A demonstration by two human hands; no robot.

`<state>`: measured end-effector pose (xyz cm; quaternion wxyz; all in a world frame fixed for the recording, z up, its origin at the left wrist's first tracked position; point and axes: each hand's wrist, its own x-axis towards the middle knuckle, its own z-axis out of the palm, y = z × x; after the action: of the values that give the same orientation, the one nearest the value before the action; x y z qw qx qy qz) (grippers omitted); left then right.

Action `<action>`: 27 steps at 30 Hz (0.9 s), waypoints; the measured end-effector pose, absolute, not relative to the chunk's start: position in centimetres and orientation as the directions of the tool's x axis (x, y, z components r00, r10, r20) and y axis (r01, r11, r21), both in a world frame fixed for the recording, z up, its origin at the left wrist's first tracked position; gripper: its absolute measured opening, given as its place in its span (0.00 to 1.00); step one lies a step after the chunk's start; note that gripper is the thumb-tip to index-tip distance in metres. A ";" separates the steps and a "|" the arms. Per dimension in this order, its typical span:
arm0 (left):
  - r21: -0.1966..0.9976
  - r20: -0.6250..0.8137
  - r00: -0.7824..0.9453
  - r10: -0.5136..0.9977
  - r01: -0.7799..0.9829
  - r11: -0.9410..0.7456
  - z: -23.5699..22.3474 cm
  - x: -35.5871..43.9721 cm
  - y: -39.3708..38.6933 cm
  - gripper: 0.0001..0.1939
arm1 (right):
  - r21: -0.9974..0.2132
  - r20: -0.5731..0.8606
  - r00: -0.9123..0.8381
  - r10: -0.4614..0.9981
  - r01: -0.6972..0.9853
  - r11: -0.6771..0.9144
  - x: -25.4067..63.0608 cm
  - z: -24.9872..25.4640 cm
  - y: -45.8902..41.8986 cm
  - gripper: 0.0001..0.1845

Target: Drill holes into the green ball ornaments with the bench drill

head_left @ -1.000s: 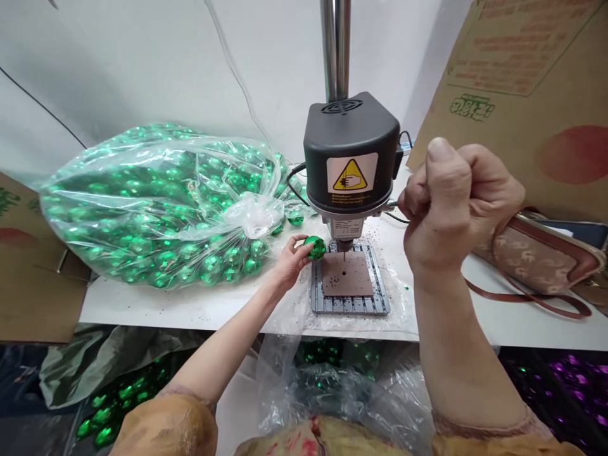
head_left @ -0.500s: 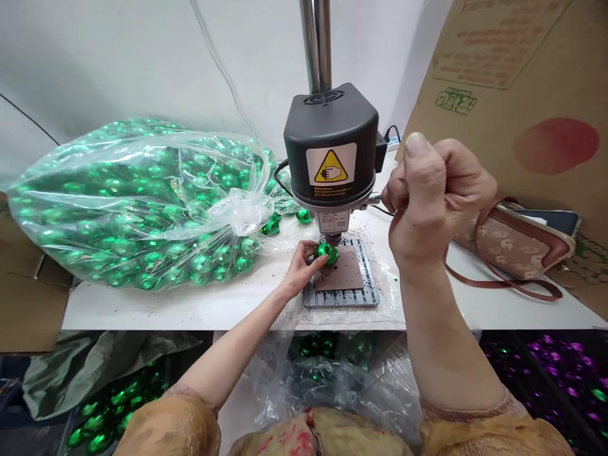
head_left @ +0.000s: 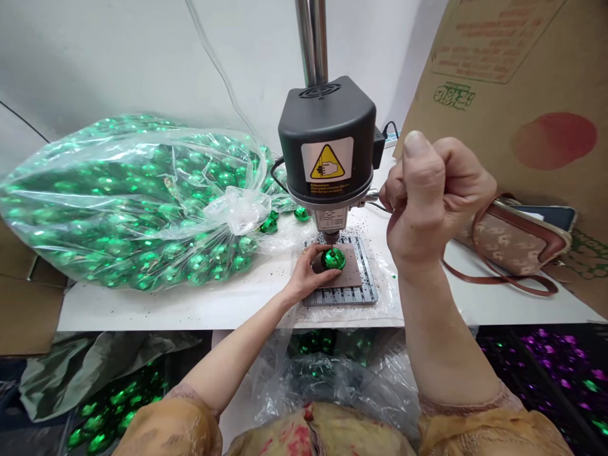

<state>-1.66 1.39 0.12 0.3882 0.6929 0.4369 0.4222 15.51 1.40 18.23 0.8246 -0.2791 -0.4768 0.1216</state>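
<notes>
The left hand [head_left: 304, 276] pinches a green faceted ball [head_left: 334, 259] on the brown board [head_left: 352, 276], directly beneath the drill press [head_left: 327, 123] chuck [head_left: 331, 238]. The right hand [head_left: 434, 193] is clenched around the feed lever [head_left: 372, 197].

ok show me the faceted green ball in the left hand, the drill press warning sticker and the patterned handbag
faceted green ball [head_left: 336, 260]: head view, facets near its middle
warning sticker [head_left: 327, 158]: head view, yellow triangle
patterned handbag [head_left: 506, 239]: head view, patterned side
</notes>
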 end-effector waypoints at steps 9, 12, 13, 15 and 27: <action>0.898 0.271 0.265 0.925 0.277 -0.342 -0.1 -1.6 1.3 0.29 | -0.406 0.775 0.539 0.330 0.025 0.914 15.1 16.6 1.1 0.28; 0.902 0.264 0.257 0.930 0.277 -0.332 -0.3 -1.6 1.2 0.29 | -0.376 0.788 0.536 0.301 0.032 0.926 15.0 15.9 1.0 0.27; 0.903 0.261 0.254 0.932 0.277 -0.328 -0.3 -1.6 1.2 0.30 | -0.371 0.789 0.538 0.296 0.032 0.928 15.0 15.7 1.1 0.27; 0.904 0.257 0.251 0.933 0.278 -0.324 -0.4 -1.6 1.2 0.30 | -0.351 0.794 0.542 0.275 0.040 0.935 15.0 15.4 1.1 0.27; 0.898 0.280 0.262 0.924 0.268 -0.348 -0.9 -1.6 1.4 0.30 | -0.269 0.852 0.488 0.191 0.095 0.959 15.7 13.5 1.1 0.25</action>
<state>-1.65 1.37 -0.86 0.3790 0.6980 0.4268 0.4324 15.74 1.05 13.50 0.8509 -0.1412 -0.5052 0.0282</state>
